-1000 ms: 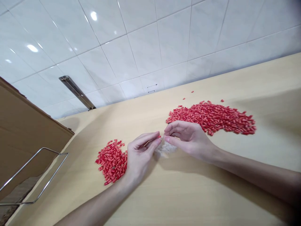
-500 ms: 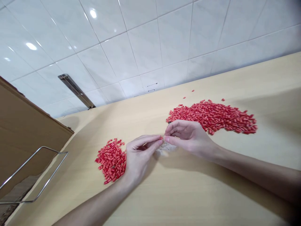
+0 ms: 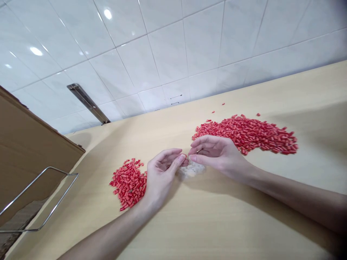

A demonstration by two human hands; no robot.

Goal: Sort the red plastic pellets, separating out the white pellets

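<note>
My left hand (image 3: 164,173) is closed in a pinch. A bit of a small red tube piece (image 3: 185,156) shows between its thumb and fingers. Close by on the right, my right hand (image 3: 217,155) has its thumb and fingertips pressed together, and whatever they hold is too small to make out. Under the fingertips lies a small pile of whitish bits (image 3: 192,170). Beside my left wrist is a small heap of short red tube pieces (image 3: 128,186). A larger heap of the same red pieces (image 3: 252,133) spreads behind my right hand, which hides its near left edge.
Everything lies on a pale wooden table (image 3: 173,224). Behind it rises a tiled wall (image 3: 168,47) with a metal bar (image 3: 88,103) leaning at the left. A cardboard box (image 3: 32,155) and a bent wire frame (image 3: 58,206) stand at the left edge.
My left thumb and fingers have shifted, with the index finger lifted and the red tube piece now mostly covered. The right hand is nearly still; more of the whitish pile shows.
</note>
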